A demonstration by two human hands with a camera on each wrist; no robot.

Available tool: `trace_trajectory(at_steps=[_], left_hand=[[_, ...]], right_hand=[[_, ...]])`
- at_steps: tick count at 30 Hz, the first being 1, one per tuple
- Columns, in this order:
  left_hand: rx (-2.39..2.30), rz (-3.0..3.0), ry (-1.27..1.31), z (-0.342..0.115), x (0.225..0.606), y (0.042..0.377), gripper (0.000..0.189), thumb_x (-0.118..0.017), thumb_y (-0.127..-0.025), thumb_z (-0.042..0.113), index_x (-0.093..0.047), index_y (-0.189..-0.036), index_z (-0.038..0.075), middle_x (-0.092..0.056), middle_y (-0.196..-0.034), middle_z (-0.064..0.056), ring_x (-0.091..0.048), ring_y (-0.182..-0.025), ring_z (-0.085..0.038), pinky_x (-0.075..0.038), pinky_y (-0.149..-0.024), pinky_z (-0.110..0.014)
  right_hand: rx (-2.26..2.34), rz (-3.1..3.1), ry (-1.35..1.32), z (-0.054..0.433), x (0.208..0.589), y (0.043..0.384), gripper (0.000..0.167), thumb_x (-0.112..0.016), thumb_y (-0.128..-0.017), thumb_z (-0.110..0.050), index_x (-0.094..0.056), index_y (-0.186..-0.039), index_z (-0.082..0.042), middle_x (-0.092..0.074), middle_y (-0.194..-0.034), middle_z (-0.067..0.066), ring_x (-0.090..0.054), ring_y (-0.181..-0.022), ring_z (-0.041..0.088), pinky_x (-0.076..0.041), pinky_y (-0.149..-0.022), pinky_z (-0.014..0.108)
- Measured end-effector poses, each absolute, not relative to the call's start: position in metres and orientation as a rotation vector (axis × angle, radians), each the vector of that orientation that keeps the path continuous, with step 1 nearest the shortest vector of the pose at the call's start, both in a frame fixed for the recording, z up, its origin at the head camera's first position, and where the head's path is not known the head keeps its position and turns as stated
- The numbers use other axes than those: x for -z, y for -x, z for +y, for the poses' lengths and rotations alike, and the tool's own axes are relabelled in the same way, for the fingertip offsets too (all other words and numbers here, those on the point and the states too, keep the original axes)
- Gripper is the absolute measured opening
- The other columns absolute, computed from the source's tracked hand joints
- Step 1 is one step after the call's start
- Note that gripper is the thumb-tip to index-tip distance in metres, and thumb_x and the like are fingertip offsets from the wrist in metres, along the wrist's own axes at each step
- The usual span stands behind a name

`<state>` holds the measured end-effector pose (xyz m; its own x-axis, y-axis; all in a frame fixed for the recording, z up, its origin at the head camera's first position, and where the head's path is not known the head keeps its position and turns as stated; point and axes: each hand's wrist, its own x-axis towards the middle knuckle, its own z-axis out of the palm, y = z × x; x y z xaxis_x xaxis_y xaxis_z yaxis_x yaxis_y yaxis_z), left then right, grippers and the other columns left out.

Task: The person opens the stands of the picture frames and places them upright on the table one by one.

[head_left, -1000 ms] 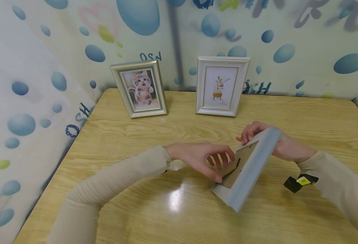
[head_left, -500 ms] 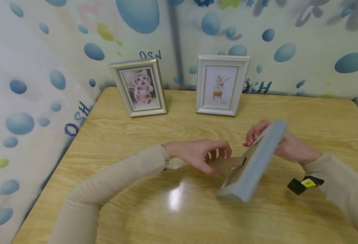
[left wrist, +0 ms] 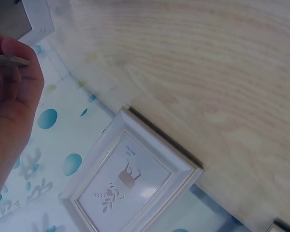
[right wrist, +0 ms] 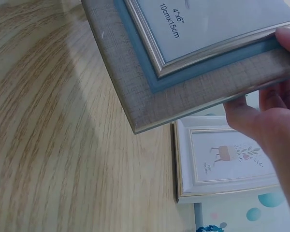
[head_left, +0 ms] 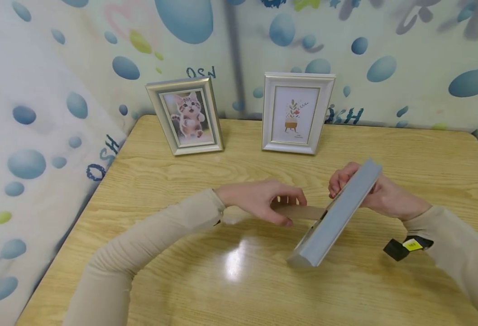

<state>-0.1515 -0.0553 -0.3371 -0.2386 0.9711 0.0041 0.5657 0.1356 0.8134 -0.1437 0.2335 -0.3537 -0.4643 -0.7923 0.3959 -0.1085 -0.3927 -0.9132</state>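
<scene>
In the head view my right hand [head_left: 394, 198] grips the upper edge of a photo frame [head_left: 338, 217], held tilted above the table with its pale blue-grey side edge showing. The right wrist view shows the front of this photo frame [right wrist: 188, 96], with a grey-brown border, a blue inner band and size print under the glass. My left hand [head_left: 259, 200] holds the brown stand leg [head_left: 306, 212], which sticks out from the frame's back. From the left wrist, that leg [left wrist: 8, 61] appears as a thin board between thumb and fingers. The stand's hinge is mostly hidden.
Two photo frames stand upright at the back of the wooden table [head_left: 231, 167]: one with a kitten picture [head_left: 189, 117], one white with a plant drawing [head_left: 291, 115]. A patterned wall [head_left: 239, 54] rises behind them. A black device [head_left: 398, 249] is on the right wrist.
The stand leg has swung out from the frame's back, with the left hand drawing slightly leftward. The frame has turned more edge-on to the head view. The standing frames stay put.
</scene>
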Motion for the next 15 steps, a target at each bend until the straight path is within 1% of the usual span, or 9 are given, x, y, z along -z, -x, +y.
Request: trace_trajectory(at_steps=[3, 7, 11, 15], left_hand=[[-0.949, 1.892, -1.488, -0.056, 0.334, 0.154, 0.034, -0.067, -0.085, 0.014, -0.056, -0.116, 0.005, -0.055, -0.082, 0.002, -0.047, -0.068, -0.006, -0.042, -0.06, -0.022], [-0.918, 1.926, -1.505, -0.056, 0.329, 0.157, 0.035, -0.067, -0.086, 0.013, -0.057, -0.118, 0.004, -0.057, -0.087, 0.002, -0.048, -0.071, -0.006, -0.041, -0.062, -0.023], [-0.889, 1.939, -1.519, -0.056, 0.326, 0.158, 0.034, -0.066, -0.087, 0.013, -0.057, -0.119, 0.004, -0.058, -0.092, 0.001, -0.05, -0.075, -0.006, -0.042, -0.066, -0.023], [-0.891, 1.932, -1.501, -0.056, 0.325, 0.158, 0.035, -0.065, -0.087, 0.012, -0.057, -0.12, 0.003, -0.059, -0.094, 0.0, -0.051, -0.075, -0.007, -0.042, -0.065, -0.023]], right_hand=[[1.921, 1.333, 1.244, 0.234, 0.355, 0.145, 0.032, -0.052, -0.088, 0.019, -0.05, -0.114, 0.001, -0.056, -0.115, 0.016, -0.053, -0.105, 0.029, -0.047, -0.091, 0.038], [1.94, 1.3, 1.225, 0.235, 0.358, 0.147, 0.032, -0.05, -0.088, 0.02, -0.05, -0.115, 0.002, -0.055, -0.116, 0.016, -0.052, -0.107, 0.029, -0.046, -0.093, 0.039], [1.924, 1.299, 1.199, 0.239, 0.359, 0.148, 0.035, -0.045, -0.088, 0.024, -0.047, -0.117, 0.004, -0.055, -0.118, 0.018, -0.052, -0.108, 0.03, -0.047, -0.093, 0.039], [1.905, 1.361, 1.131, 0.242, 0.357, 0.145, 0.042, -0.037, -0.088, 0.027, -0.047, -0.12, 0.003, -0.054, -0.12, 0.018, -0.054, -0.109, 0.029, -0.05, -0.089, 0.041]])
